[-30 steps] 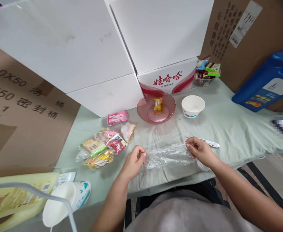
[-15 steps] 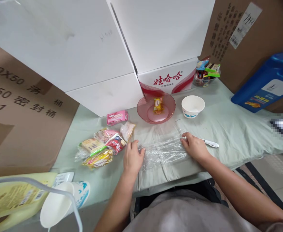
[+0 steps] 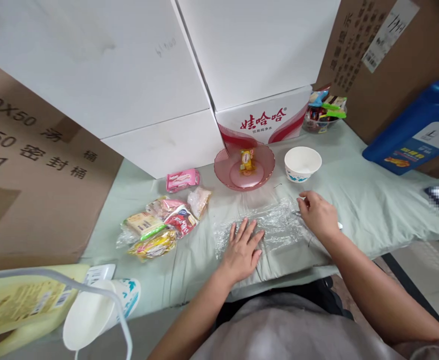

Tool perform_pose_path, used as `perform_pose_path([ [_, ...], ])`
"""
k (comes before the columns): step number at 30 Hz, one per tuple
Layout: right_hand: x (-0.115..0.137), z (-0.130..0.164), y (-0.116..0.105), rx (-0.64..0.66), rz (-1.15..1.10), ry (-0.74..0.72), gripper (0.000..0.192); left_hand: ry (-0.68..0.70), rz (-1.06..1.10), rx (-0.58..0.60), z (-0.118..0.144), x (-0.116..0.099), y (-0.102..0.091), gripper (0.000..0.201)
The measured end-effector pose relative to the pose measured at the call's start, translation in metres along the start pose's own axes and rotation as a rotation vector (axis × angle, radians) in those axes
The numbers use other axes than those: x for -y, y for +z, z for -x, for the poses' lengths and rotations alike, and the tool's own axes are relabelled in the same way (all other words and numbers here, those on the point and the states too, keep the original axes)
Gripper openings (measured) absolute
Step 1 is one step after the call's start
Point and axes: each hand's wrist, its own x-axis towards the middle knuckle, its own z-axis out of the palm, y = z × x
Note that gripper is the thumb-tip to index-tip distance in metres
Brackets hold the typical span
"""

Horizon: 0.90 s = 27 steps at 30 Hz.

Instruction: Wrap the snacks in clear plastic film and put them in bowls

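A crumpled sheet of clear plastic film (image 3: 279, 225) lies on the cloth-covered table in front of me. My left hand (image 3: 242, 250) rests flat on its left part with the fingers spread. At the film's right edge, my right hand (image 3: 319, 215) is curled over a white utility knife (image 3: 340, 226). The knife's handle end shows beside my wrist and a thin grey tip by the thumb; the hand covers the rest. Beyond the film stands a pink glass bowl (image 3: 223, 170) with a yellow-wrapped snack (image 3: 247, 160) inside. A white paper bowl (image 3: 302, 164) stands to its right.
Several wrapped snacks (image 3: 163, 220) and a pink packet (image 3: 182, 180) lie left. White boxes (image 3: 159, 140) form a wall behind. A snack-filled clear bowl (image 3: 322, 125) and blue bottle (image 3: 414, 135) stand right. Front left are a paper cup (image 3: 92, 315) and yellow jug (image 3: 28, 305).
My left hand has moved right, from the film's left edge onto the film, and flattened. My right hand has shifted right, off the film's edge and over the knife.
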Motion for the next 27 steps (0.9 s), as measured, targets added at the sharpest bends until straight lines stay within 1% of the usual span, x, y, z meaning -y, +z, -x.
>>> perform_pose_path([
  [1, 0.002, 0.001, -0.003, -0.037, -0.034, -0.051, 0.026, -0.004, -0.002, 0.002, 0.000, -0.001, 0.000, 0.054],
  [2, 0.005, 0.004, -0.004, -0.038, -0.075, -0.148, 0.026, -0.005, -0.003, 0.006, 0.000, -0.001, 0.000, 0.056],
  [3, 0.010, 0.009, -0.003, -0.001, -0.114, -0.281, 0.026, -0.008, -0.004, 0.013, -0.001, -0.003, -0.001, 0.057],
  [5, 0.020, 0.021, 0.004, 0.137, -0.142, -0.564, 0.027, -0.014, -0.009, 0.027, -0.002, -0.004, 0.000, 0.060],
  [6, 0.023, 0.027, 0.011, 0.203, -0.123, -0.666, 0.031, -0.026, -0.016, 0.037, -0.002, -0.003, 0.000, 0.061],
  [7, 0.025, 0.033, 0.017, 0.252, -0.088, -0.723, 0.038, -0.049, -0.024, 0.043, -0.002, 0.000, -0.001, 0.061],
  [8, 0.026, 0.037, 0.024, 0.280, -0.046, -0.734, 0.048, -0.084, -0.035, 0.044, 0.000, 0.005, -0.001, 0.062],
  [10, 0.021, 0.043, 0.031, 0.296, 0.022, -0.678, 0.062, -0.186, -0.064, 0.029, 0.007, 0.018, -0.005, 0.065],
  [12, 0.012, 0.046, 0.030, 0.301, 0.031, -0.641, 0.065, -0.285, -0.094, -0.014, 0.019, 0.034, -0.011, 0.066],
  [13, 0.008, 0.047, 0.025, 0.302, 0.012, -0.650, 0.065, -0.310, -0.104, -0.045, 0.026, 0.041, -0.015, 0.064],
  [14, 0.003, 0.048, 0.019, 0.305, -0.021, -0.673, 0.065, -0.311, -0.104, -0.082, 0.033, 0.046, -0.020, 0.060],
  [16, -0.008, 0.051, 0.006, 0.325, -0.100, -0.732, 0.064, -0.237, -0.059, -0.126, 0.047, 0.050, -0.029, 0.053],
  [18, -0.018, 0.054, -0.005, 0.350, -0.156, -0.763, 0.060, -0.126, 0.026, -0.115, 0.058, 0.048, -0.035, 0.044],
  [20, -0.029, 0.057, -0.011, 0.345, -0.179, -0.764, 0.047, -0.056, 0.105, -0.087, 0.066, 0.045, -0.037, 0.031],
  [22, -0.038, 0.060, -0.012, 0.310, -0.189, -0.750, 0.029, -0.044, 0.153, -0.099, 0.070, 0.044, -0.036, 0.021],
  [23, -0.041, 0.062, -0.012, 0.288, -0.195, -0.743, 0.023, -0.049, 0.169, -0.119, 0.071, 0.045, -0.035, 0.021],
  [25, -0.045, 0.064, -0.011, 0.257, -0.201, -0.724, 0.020, -0.070, 0.198, -0.162, 0.072, 0.048, -0.034, 0.024],
  [27, -0.044, 0.065, -0.010, 0.243, -0.185, -0.706, 0.023, -0.095, 0.240, -0.188, 0.070, 0.050, -0.035, 0.023],
])
